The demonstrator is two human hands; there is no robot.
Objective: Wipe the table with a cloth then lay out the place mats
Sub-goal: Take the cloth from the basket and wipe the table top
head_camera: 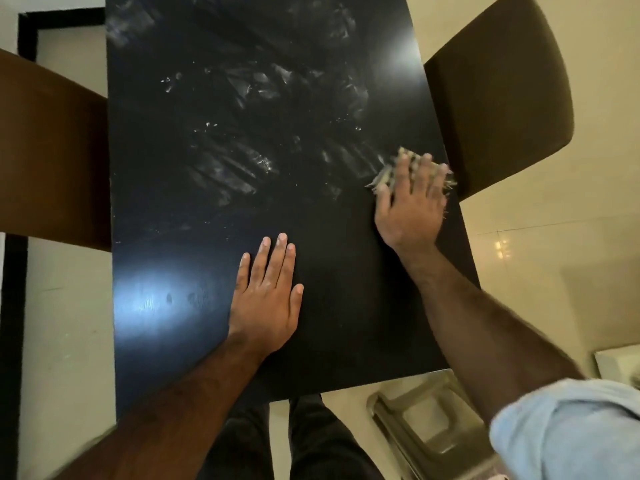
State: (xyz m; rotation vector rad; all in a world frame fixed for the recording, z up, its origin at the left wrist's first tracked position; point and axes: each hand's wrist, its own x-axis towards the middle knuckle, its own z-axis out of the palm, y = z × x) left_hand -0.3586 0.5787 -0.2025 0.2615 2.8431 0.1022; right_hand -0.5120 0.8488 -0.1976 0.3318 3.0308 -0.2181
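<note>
Right hand (410, 206) at centre right of frame, fingers spread, pressed pale frayed cloth (386, 174) flat on smeared black rectangular tabletop (242, 133). Left hand (266, 299) lower centre, fingers straight, palm flat on tabletop. No containers seen.

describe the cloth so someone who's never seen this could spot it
Start at the long black table and go to its right edge, beside the olive-brown chair. There the right hand presses on the cloth, a pale frayed bundle poking out from under it, the only loose object on the dark top.
</note>
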